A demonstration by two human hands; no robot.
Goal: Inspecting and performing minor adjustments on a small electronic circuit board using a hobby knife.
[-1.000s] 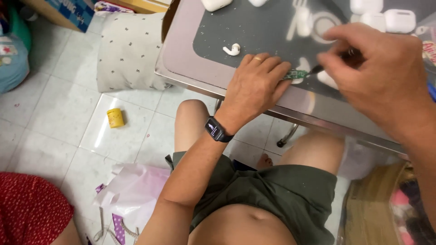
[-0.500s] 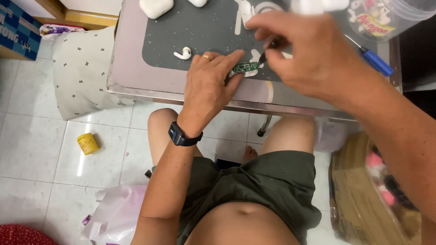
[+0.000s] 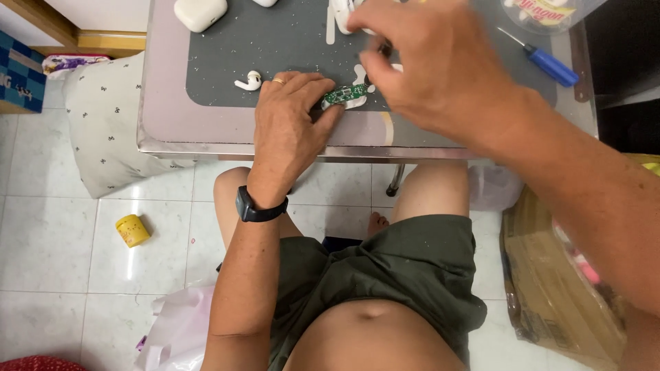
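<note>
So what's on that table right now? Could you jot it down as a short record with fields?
Setting: a person seated at a small table with a dark grey mat, seen from above
Left hand: palm down, fingertips pressing on a small green circuit board
Right hand: raised over the board, fingers pinched; what it holds is hidden
Wrist: black watch
Mat: white earbud, white case
Table edge: blue screwdriver
Floor: yellow jar, patterned cushion

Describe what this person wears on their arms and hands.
Both arms are bare, with no sleeves or gloves. The left hand has a gold ring on one finger and a dark wristwatch at the wrist. The right hand shows nothing worn.
</note>
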